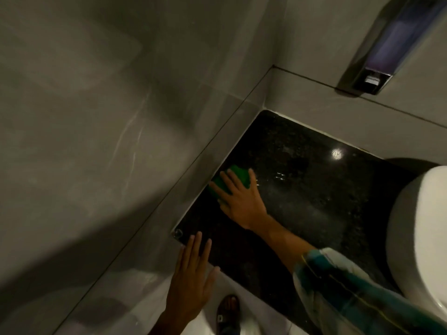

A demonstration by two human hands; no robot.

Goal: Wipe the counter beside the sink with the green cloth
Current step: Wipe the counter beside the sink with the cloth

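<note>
Head view, looking down into a dim tiled corner. The dark speckled tabletop fills the centre and right of the frame, bounded by grey wall tiles at 9 to 12 o'clock. The right hand lies flat, palm down, near the tabletop's left edge, its fingers spread and pointing toward 11 o'clock, pressing on the green cloth. The cloth sits on the tabletop, just beside the wall joint, at 10 o'clock from the tabletop's centre; most of it is hidden under the fingers, and only its far end and left edge show. The right forearm runs back toward 5 o'clock into a patterned sleeve. The left hand is at 6 o'clock, open and holding nothing, with its fingers extended and slightly spread; its fingertips overlap the tabletop's near corner, though contact cannot be told. A small round fitting sits at that corner, just beside the left fingertips. A white basin rises at 3 to 4 o'clock, touching the tabletop's right side. A metal wall dispenser hangs at 1 o'clock. 1 bright light reflection shows on the tabletop at 2 o'clock. A sandalled foot stands on the pale floor at 6 o'clock.
</note>
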